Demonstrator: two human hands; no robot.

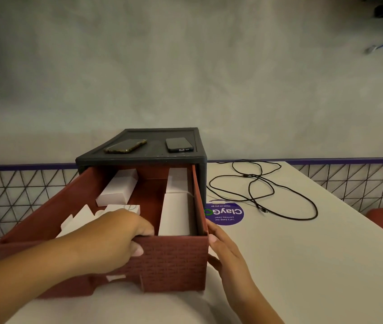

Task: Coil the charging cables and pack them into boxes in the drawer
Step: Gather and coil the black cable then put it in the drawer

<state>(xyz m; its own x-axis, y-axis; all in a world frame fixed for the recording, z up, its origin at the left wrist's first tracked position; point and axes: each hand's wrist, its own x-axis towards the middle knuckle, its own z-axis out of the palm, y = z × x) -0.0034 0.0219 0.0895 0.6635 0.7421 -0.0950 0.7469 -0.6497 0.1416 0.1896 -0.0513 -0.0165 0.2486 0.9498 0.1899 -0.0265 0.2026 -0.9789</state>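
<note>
We hold the open red drawer (174,260), left hand (118,235) gripping its front wall, right hand (223,251) with fingers straight against its corner; the black charging cables (267,190) lie loose near the table's (302,265) far edge, so we judge that coiling them comes next.

Red drawer (174,260) stands open, holding perhaps 5 white boxes (118,188); black cables (251,176) lie loosely tangled beside it.
</note>
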